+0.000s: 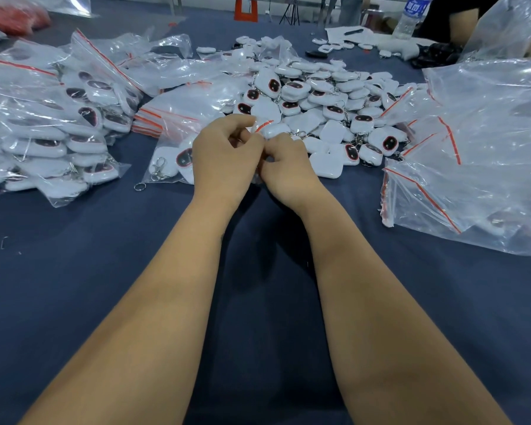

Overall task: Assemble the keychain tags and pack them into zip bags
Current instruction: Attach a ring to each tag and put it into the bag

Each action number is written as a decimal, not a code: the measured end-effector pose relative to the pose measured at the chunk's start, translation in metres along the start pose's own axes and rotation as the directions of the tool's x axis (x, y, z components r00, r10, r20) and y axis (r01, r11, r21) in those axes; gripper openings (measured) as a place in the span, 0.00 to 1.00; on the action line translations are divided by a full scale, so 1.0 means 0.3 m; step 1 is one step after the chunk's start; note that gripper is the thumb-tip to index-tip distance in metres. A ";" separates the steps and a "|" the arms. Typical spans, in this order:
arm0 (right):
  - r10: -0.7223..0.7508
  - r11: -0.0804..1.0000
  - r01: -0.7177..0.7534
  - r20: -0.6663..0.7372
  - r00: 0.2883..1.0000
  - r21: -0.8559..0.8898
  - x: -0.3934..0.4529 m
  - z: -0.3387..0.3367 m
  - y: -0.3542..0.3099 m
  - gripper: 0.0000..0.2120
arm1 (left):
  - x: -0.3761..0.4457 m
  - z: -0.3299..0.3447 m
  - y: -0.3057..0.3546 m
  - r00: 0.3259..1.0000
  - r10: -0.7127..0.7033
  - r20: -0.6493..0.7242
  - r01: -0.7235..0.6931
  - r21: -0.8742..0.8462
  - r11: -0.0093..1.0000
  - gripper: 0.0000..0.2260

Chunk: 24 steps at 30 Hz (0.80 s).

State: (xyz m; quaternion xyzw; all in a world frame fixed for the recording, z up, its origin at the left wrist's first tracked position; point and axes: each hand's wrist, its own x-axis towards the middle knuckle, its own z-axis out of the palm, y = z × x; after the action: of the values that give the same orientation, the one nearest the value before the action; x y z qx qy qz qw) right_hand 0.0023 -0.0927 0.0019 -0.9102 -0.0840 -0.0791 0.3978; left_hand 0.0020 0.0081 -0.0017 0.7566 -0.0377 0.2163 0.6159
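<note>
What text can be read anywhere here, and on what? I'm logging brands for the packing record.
Water bottle: blue label with white characters, too blurred to read.
Keychain tags: dark faces with red outline, no legible text.
Zip bags: red seal stripes only, no print.

Looks like a small packing workshop / light assembly floor, not a home. Big work table w/ dark blue cloth (74, 286) covered in bulk stock: a loose heap of identical white keychain tags (319, 96) mid-table, stacks of empty red-strip zip bags (172, 115), and filled bags (43, 133) piled at left. More large clear bags (478, 154) at right. A second person (454, 23) sits at the far right corner of the same table, w/ a water bottle (411, 16) nearby. Bare floor behind, w/ an orange stool (246, 9) and a tripod stand (292, 10) — production space, batch work by hand.
</note>
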 end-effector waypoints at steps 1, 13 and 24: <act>0.001 0.998 0.000 0.017 1.000 -0.066 0.005 0.000 0.001 0.12 | -0.001 -0.002 0.001 1.000 0.008 -0.004 -0.007 0.021 1.000 0.12; 0.073 0.994 -0.053 -0.217 0.973 0.096 -0.011 0.000 0.005 0.14 | -0.011 0.000 -0.006 0.995 -0.019 0.097 -0.008 0.267 0.964 0.09; 0.155 0.873 -0.283 -0.325 0.933 -0.396 -0.004 -0.019 0.055 0.18 | -0.004 -0.017 -0.026 0.996 -0.053 0.067 -0.009 0.707 0.708 0.15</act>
State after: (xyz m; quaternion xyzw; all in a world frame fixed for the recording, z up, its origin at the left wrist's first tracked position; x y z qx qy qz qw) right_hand 0.0041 -0.1080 -0.0063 -0.9587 0.0984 -0.1791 0.1978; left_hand 0.0020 0.0147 -0.0085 0.9431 0.0316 0.1756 0.2804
